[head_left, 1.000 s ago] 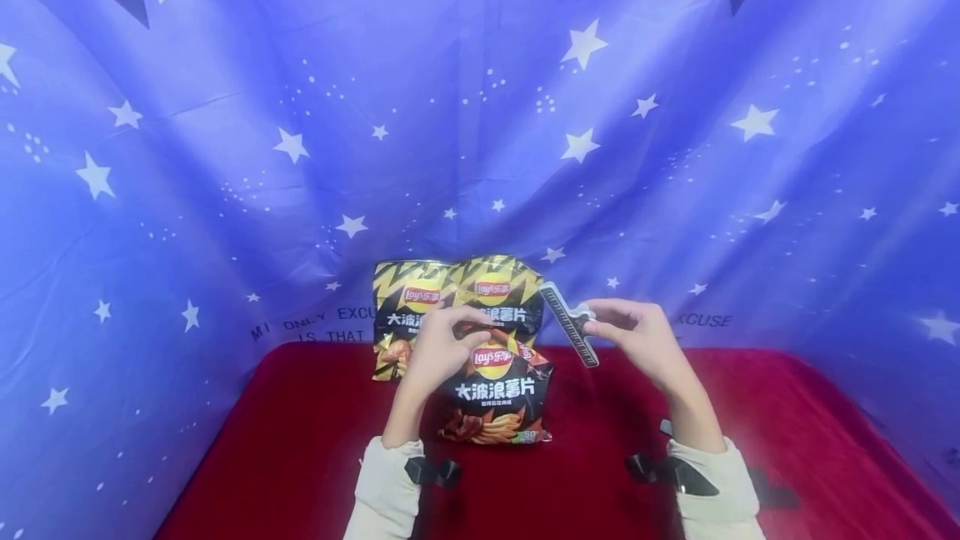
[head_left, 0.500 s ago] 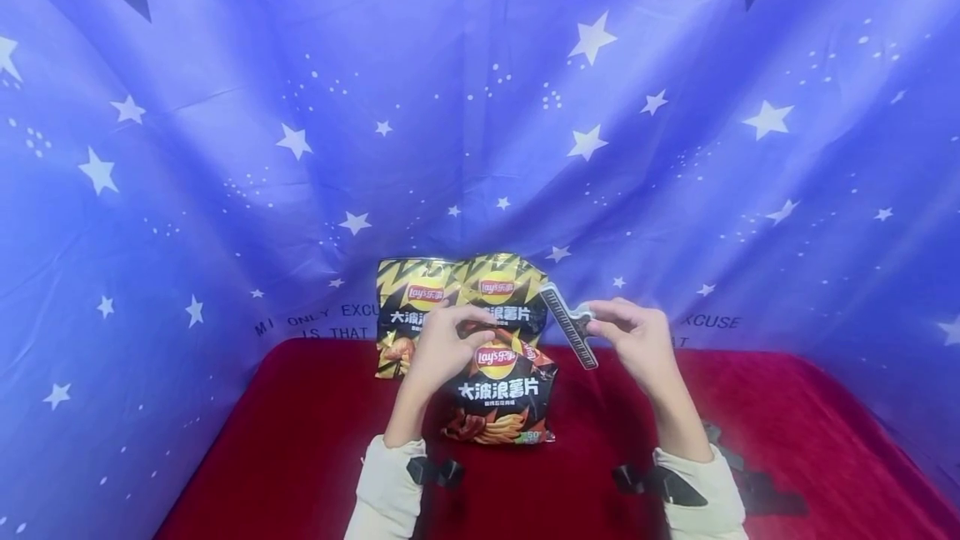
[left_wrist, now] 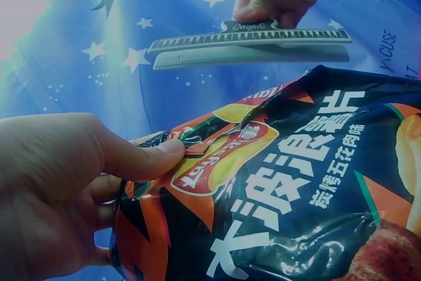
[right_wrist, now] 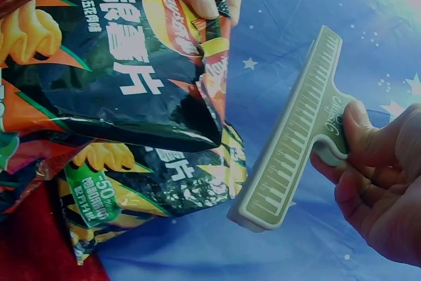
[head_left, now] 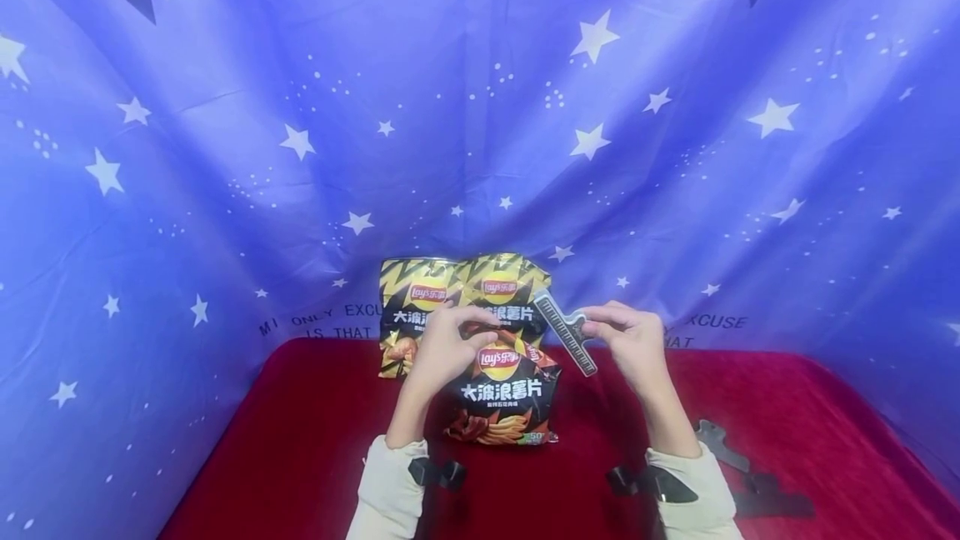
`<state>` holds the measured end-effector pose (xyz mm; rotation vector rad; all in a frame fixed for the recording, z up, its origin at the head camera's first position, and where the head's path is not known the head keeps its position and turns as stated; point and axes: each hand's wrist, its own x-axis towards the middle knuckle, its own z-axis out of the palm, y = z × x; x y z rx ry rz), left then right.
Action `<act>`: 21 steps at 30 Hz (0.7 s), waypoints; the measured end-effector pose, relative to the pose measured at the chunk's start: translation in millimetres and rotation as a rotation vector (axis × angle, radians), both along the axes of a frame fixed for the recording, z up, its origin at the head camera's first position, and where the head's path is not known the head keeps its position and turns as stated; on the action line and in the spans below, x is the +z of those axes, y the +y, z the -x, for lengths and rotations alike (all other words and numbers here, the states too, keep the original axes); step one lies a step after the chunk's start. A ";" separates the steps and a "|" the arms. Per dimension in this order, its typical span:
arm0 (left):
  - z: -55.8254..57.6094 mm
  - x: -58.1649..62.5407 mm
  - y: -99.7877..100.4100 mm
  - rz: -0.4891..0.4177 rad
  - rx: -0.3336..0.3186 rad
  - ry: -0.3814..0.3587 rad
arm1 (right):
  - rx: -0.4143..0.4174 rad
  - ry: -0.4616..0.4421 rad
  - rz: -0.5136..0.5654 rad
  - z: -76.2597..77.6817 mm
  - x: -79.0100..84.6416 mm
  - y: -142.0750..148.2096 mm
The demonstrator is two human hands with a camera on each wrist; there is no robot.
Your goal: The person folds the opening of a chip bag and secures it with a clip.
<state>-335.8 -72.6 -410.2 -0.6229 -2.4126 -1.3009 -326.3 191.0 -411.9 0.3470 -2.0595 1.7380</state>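
A black and orange Lay's chip bag (head_left: 504, 394) stands at the table's middle, its top edge folded over. My left hand (head_left: 447, 348) pinches that folded top, thumb in front, as the left wrist view shows with the hand (left_wrist: 59, 195) on the bag's corner. Just right of the bag, my right hand (head_left: 630, 348) holds a long clip (head_left: 566, 333) by its handles, between thumb and fingers. Piano keys are printed on the clip (right_wrist: 293, 136). In the left wrist view its two long bars look slightly apart, and it does not touch the bag.
Two yellow and black chip bags, a left one (head_left: 397, 273) and a right one (head_left: 528, 273), stand behind the front bag. Dark flat pieces (head_left: 772, 498) lie on the red cloth (head_left: 300, 440) beside my right forearm. A blue star-patterned curtain (head_left: 450, 107) hangs behind.
My right hand and the clip have come slightly left, closer to the bag, and the clip's printed face has turned more into view. My left hand keeps its pinch on the bag.
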 end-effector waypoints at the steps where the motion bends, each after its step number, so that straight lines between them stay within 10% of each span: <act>1: -0.3 0.1 0.1 0.004 -0.002 0.006 | -0.001 0.002 -0.003 0.4 -0.7 -1.0; 21: -3.5 4.1 1.0 0.013 -0.004 -0.014 | 0.007 0.027 -0.154 -3.3 -8.4 -28.4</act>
